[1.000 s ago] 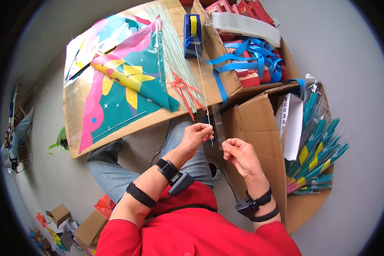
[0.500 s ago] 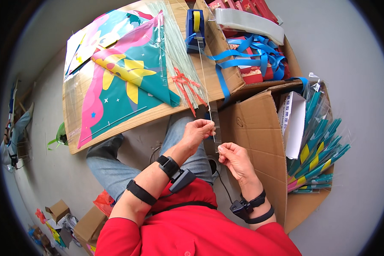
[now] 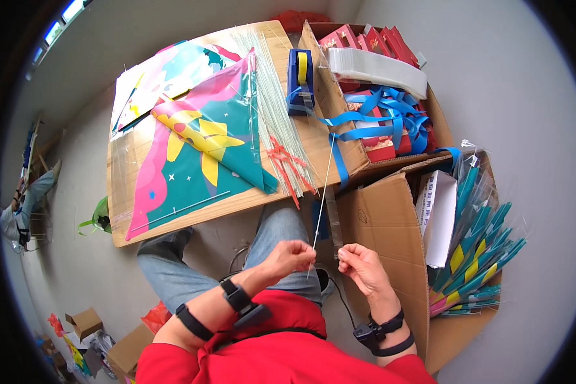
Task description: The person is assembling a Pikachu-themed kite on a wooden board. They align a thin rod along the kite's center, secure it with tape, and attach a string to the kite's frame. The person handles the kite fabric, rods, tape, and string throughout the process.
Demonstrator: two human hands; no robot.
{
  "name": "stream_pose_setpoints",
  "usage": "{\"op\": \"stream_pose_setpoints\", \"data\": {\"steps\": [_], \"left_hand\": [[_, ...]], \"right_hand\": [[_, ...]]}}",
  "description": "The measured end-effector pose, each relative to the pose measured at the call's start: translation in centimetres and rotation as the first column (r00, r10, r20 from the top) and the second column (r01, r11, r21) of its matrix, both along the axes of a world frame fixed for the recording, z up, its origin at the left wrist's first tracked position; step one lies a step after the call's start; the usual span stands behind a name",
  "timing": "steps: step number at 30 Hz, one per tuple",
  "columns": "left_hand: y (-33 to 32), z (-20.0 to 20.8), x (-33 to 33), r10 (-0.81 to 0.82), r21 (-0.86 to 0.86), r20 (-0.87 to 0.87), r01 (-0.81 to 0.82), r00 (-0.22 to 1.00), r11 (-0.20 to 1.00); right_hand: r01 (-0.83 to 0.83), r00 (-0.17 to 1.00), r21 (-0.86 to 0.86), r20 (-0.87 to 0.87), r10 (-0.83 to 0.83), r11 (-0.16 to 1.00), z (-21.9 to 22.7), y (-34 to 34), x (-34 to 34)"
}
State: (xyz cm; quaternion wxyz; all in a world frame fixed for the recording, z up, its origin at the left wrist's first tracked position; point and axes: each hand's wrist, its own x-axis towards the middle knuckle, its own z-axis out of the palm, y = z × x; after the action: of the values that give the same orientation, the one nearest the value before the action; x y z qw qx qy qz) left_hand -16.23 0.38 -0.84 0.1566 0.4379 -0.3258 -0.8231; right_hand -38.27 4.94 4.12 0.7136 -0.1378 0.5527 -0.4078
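Pinched in my left hand (image 3: 291,258) is a thin white rod (image 3: 324,192), held near its lower end. It slants up and to the right, its far tip beside the blue ribbon. Just to the right, my right hand (image 3: 363,265) has thumb and fingertips pressed together, apart from the rod. Whatever it may hold is too small to make out. Beyond my hands, a teal and pink plastic kite sheet (image 3: 192,182) with yellow shapes lies partly folded on the wooden table (image 3: 237,203). A bundle of thin pale rods (image 3: 281,115) lies beside it, with red ties (image 3: 287,168) across its near end.
A blue tape dispenser (image 3: 300,83) stands at the table's right edge. Next to it, a carton holds red boxes (image 3: 381,146), blue ribbon (image 3: 390,115) and a clear plastic roll (image 3: 377,69). Nearer, an open cardboard box (image 3: 384,237) contains rolled teal kites (image 3: 473,256).
Both hands have come closer to my body. The rod now leans to the right at its far end, where it leaned left before. My head view has shifted slightly.
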Motion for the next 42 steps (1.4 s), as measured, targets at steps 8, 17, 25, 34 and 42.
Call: {"op": "stream_pose_setpoints", "data": {"steps": [8,17,25,34,42], "left_hand": [[1.9,4.2,6.1,0.129,-0.036,0.061,-0.127,0.990,0.991],[1.0,5.9,11.5,-0.188,0.014,0.198,0.189,0.962,0.982],[-2.1,7.4,11.9,0.111,-0.126,0.245,-0.082,0.963,0.989],[-15.3,-0.9,5.4,0.264,-0.324,0.220,-0.185,0.939,0.928],[-27.2,1.9,-0.2,0.696,-0.903,0.429,0.289,0.576,0.318]], "right_hand": [[0.000,1.000,-0.035,0.011,0.000,0.999,0.8,-0.3,-1.6],[0.052,0.999,-0.074,0.000,-0.052,0.996,2.8,-0.8,-4.2],[0.017,1.000,-0.057,-0.018,-0.018,0.998,4.7,-0.9,-2.6],[0.001,0.999,0.014,-0.038,0.000,1.000,4.2,-0.6,-0.3],[0.026,0.998,0.018,-0.050,-0.025,1.000,5.0,-0.4,-0.7]]}}
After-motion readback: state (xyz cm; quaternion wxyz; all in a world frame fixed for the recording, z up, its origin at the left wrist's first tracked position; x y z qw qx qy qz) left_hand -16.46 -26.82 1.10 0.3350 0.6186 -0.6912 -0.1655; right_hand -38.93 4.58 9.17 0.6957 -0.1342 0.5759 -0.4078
